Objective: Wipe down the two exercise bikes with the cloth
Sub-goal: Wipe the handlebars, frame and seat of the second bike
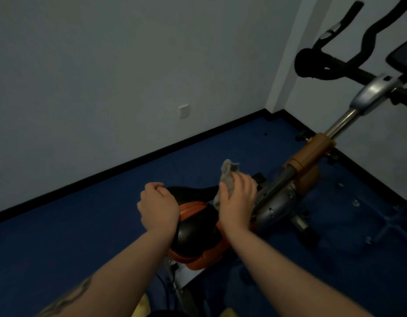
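An exercise bike [307,161] with an orange and silver frame stands before me. Its black and orange saddle [195,232] is at the centre. My right hand [238,200] presses a grey cloth [227,175] against the front of the saddle, where the frame begins; part of the cloth sticks up past the fingers. My left hand [158,207] rests on the saddle's left side with its fingers curled over the edge. The black handlebars [330,67] rise at the upper right. Only one bike is in view.
Blue carpet [83,236] covers the floor, bounded by a black skirting board [129,163] and grey walls. A white wall socket [183,110] sits low on the wall. The bike's base and bolts spread over the floor at the right.
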`<state>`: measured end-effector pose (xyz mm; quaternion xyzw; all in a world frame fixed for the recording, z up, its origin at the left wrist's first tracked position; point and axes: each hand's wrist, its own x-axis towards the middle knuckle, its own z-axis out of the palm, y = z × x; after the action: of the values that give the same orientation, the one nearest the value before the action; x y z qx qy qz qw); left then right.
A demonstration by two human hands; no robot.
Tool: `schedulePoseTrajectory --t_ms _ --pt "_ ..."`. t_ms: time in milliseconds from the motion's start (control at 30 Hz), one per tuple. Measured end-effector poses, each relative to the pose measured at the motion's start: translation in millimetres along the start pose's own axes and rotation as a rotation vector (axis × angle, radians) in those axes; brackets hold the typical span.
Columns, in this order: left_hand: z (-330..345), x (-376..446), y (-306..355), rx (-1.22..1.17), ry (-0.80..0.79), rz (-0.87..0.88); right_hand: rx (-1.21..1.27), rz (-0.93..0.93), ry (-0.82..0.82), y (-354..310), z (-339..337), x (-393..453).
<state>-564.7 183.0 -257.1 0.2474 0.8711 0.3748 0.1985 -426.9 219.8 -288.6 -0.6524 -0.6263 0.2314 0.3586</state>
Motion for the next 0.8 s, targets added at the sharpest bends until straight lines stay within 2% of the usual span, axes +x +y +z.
schedulePoseTrajectory --t_ms 67,133,200,267,300,367,433,500,567,700,800 --pt "0 0 -1 -0.005 -0.004 -0.002 0.06 -0.036 0.042 -5 8 -14" --pt "-1 0 -2 -0.019 -0.012 -0.005 0.032 -0.063 0.022 4 5 6" --pt "-1 1 -3 -0.039 -0.023 -0.007 0.069 0.096 -0.053 12 -2 37" --pt "-1 1 -3 -0.062 -0.038 -0.004 0.25 0.343 -0.131 14 -11 60" --pt "-1 1 -4 -0.076 -0.047 0.005 0.357 0.439 -0.122 14 -11 62" --pt "-4 -1 -3 -0.099 -0.069 0.036 0.5 0.534 0.019 10 -3 45" --pt "-6 -2 -3 -0.116 -0.09 0.069 0.501 0.548 0.196 -4 15 10" --pt "-7 -2 -5 -0.139 -0.092 0.093 0.493 0.548 0.265 -18 31 -18" --pt "-7 -3 -5 -0.152 -0.092 0.093 0.507 0.619 0.306 -21 36 -8" --pt "-9 -4 -7 -0.166 -0.151 0.101 0.447 0.757 0.32 -18 23 26" --pt "-10 -1 -8 -0.184 -0.195 0.076 0.385 0.724 0.223 -32 32 -11"
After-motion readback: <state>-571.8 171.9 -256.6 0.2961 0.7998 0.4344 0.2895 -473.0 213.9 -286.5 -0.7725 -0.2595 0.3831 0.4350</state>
